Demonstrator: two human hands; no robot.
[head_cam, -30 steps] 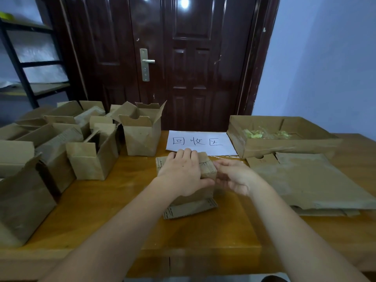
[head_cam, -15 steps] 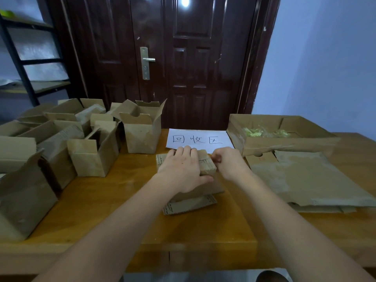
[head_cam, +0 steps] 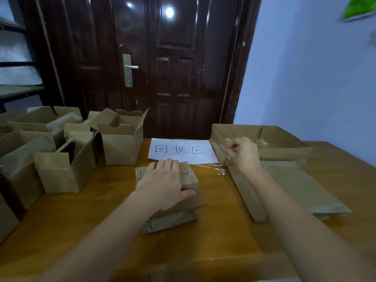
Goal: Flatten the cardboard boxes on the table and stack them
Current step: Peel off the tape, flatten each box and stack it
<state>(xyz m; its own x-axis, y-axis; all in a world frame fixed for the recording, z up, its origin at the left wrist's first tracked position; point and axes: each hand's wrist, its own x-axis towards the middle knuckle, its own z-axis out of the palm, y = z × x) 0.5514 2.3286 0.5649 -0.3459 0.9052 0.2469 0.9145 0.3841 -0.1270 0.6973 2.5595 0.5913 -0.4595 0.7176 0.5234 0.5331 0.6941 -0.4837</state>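
We see the right hand (head_cam: 245, 154) lifted from the box (head_cam: 189, 180) toward the tray (head_cam: 289, 153), pinching clear tape (head_cam: 227, 153), while the left hand (head_cam: 162, 182) presses flat—tape removal precedes flattening.

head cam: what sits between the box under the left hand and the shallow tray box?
Head view: mostly bare table with a whitish tape scrap; the right hand hovers by the shallow tray box, off the small box.

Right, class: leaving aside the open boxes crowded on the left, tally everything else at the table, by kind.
Paper sign: 1
Shallow tray box: 1
Half-flattened box under left hand: 1
Flattened cardboard pile: 1
Tape strip in right hand: 1
Total: 5
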